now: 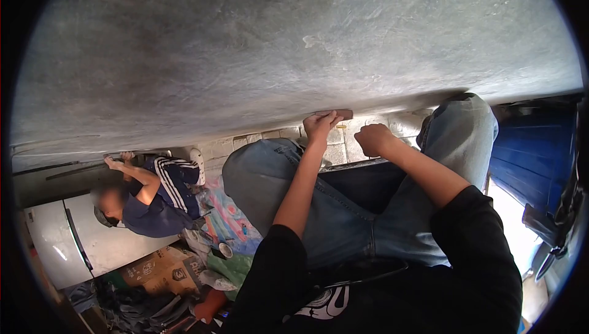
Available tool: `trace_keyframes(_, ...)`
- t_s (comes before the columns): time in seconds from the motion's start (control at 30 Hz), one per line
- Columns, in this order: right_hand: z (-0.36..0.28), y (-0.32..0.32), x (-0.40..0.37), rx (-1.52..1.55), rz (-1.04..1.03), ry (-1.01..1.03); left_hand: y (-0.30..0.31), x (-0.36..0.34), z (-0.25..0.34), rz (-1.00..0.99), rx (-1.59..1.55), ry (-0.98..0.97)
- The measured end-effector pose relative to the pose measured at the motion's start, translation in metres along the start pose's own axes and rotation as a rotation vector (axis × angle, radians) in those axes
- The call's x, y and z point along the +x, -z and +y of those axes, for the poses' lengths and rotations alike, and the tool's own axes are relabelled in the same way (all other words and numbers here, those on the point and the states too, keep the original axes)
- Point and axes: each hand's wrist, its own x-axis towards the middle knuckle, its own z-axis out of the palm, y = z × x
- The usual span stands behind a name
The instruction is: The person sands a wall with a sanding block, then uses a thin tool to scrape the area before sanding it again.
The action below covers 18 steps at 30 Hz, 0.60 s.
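As our left hand [319, 126] grips a brown block [346, 114], our right hand [374, 140] curls closed.
The block is at the grey surface's [257, 45] edge; we cannot see inside the right hand.

And it's one brown block [346, 114] in the left hand [319, 126], with two denim knees [257, 174], one either side of that grip! Well off to the grip's left: one co-worker [153, 208], two raised hands [114, 163], one pale shoe [197, 166], one pale cabinet [101, 233].
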Motion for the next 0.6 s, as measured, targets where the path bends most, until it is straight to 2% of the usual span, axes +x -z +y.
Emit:
trace_keyframes(0.07, -0.002, 0.001, -0.001, -0.003, -0.027, -0.010, 0.018, 0.016, -0.017, 0.146, -0.005, -0.066)
trace_keyframes(0.27, 0.002, -0.002, 0.001, 0.011, 0.021, -0.004, 0.004, 0.005, -0.010, 0.053, -0.072, -0.035)
trace_keyframes(0.4, -0.001, 0.004, -0.003, 0.006, -0.036, 0.012, 0.005, 0.008, -0.014, 0.162, -0.067, -0.041)
trace_keyframes(0.47, -0.001, 0.004, -0.004, 0.020, -0.071, 0.003, -0.015, -0.010, 0.001, 0.042, -0.120, -0.021)
trace_keyframes(0.6, 0.002, 0.000, 0.000, 0.031, 0.000, -0.010, 0.011, 0.008, -0.008, 0.041, -0.051, -0.064)
